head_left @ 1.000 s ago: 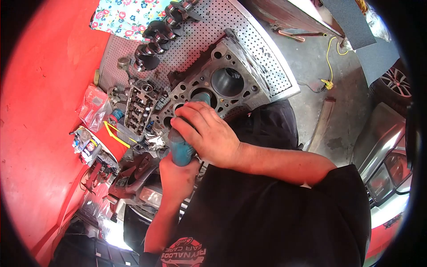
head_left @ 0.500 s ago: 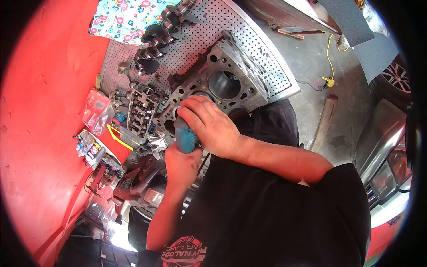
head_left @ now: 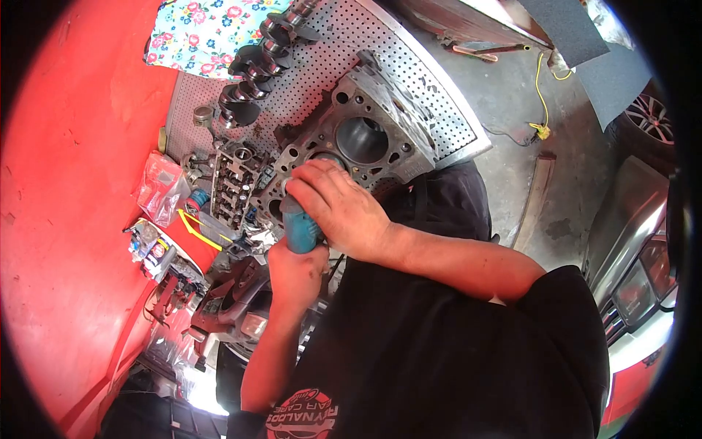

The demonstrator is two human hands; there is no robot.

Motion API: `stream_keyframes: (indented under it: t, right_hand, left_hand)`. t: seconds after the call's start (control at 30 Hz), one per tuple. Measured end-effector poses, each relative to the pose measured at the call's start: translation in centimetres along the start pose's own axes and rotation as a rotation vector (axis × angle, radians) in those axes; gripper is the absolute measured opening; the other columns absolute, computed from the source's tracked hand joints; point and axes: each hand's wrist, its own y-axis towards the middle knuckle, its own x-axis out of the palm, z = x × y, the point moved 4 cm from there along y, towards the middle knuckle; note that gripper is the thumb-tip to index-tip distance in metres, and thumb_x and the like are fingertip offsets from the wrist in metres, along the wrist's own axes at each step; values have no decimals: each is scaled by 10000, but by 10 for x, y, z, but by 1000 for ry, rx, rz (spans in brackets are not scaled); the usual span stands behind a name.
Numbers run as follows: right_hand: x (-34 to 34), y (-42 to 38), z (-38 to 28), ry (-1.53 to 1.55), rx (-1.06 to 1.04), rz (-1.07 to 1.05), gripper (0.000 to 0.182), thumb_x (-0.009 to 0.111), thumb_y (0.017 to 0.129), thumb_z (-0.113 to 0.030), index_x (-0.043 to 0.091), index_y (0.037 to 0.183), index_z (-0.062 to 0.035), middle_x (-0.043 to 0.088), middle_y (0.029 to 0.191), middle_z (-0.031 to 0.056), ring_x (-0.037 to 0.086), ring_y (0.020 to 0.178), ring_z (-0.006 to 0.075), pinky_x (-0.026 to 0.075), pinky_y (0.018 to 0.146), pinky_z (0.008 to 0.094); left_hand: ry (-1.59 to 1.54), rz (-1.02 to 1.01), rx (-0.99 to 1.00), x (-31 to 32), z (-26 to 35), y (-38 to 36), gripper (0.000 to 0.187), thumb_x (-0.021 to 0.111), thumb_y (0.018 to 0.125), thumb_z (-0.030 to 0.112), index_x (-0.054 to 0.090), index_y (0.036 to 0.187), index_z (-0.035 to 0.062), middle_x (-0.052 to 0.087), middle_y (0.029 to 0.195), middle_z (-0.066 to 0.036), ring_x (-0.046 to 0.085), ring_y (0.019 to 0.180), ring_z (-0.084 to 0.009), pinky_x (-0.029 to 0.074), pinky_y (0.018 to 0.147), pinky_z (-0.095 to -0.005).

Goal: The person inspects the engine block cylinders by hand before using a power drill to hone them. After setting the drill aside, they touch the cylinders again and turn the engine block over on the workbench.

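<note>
An engine block (head_left: 406,150) with large round bores lies tilted on the perforated metal bench. Over one of its middle bores, my right hand (head_left: 342,208) is curled against the front of a teal power tool (head_left: 300,228), fingers together. The lower end of that tool is gripped in my left hand (head_left: 297,274), close to the block's near edge. My right hand hides the tool's working end and much of the bore beneath it.
A crankshaft (head_left: 252,73) and a floral cloth (head_left: 201,36) lie on the perforated bench (head_left: 183,102). A cylinder head (head_left: 232,186) sits left of the block. Further left is a red wall (head_left: 66,183). A car (head_left: 636,256) stands at the right.
The block and bench appear shifted slightly left in the view. Both hands and the teal tool have moved slightly left in the picture, with the grip unchanged.
</note>
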Motion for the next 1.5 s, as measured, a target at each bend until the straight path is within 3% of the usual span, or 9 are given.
stream_keyframes:
  t: [0.2,0.37,0.6,0.77,0.97,1.1,1.23,1.5]
  right_hand:
    - [-7,-3,-26,-10,-120,26,556,680,787,-117,562,1325,-42,576,1313,162,572,1213,394,508,1029,512]
    - [-12,1,-52,-12,-211,60,479,683,781,-151,602,1252,-108,579,1249,143,620,1094,341,535,965,484]
    - [-15,4,-81,52,-268,106,459,675,787,-159,602,1240,-126,569,1227,147,611,1051,339,548,946,485]
    - [-18,2,-95,70,-286,92,465,669,800,-166,592,1257,-139,585,1199,140,609,1048,338,552,944,485]
    - [-19,2,-94,68,-290,98,470,679,793,-159,596,1254,-136,579,1207,140,611,1054,338,552,952,482]
    - [-16,5,-83,65,-258,93,473,687,783,-150,603,1248,-124,568,1226,141,613,1069,341,552,961,481]
    - [-11,3,-67,48,-236,47,436,636,842,-176,576,1266,-96,579,1233,155,597,1113,352,506,1027,493]
    - [-8,0,-40,34,-156,9,474,642,822,-168,580,1287,-106,568,1261,157,581,1172,371,495,1061,498]
  left_hand:
    - [-26,-5,-9,-15,2,-35,74,639,807,34,648,823,-38,636,669,-25,581,594,-93,451,538,-295]
    - [-84,1,-56,-32,-3,-66,69,663,833,30,675,871,-27,661,731,-9,593,632,-84,465,572,-282]
    - [-137,107,-84,-45,7,-100,132,685,826,-4,705,955,-18,687,796,0,630,697,-90,492,615,-281]
    - [-106,86,-42,-53,9,-113,390,683,793,-46,654,1181,-19,702,1025,-36,662,897,-107,538,777,-291]
    - [-105,123,-5,-49,14,-114,322,694,799,-31,677,1121,-25,710,986,-42,658,857,-106,536,751,-296]
    - [-79,133,-88,-45,7,-104,124,717,848,18,702,962,-26,686,807,-10,624,707,-91,494,623,-294]
    - [-79,62,-119,-37,6,-89,84,693,868,38,672,916,-27,651,771,6,586,666,-76,465,586,-285]
    - [-24,46,-52,-22,5,-58,116,669,818,42,662,904,-36,635,732,-14,578,652,-91,477,600,-296]
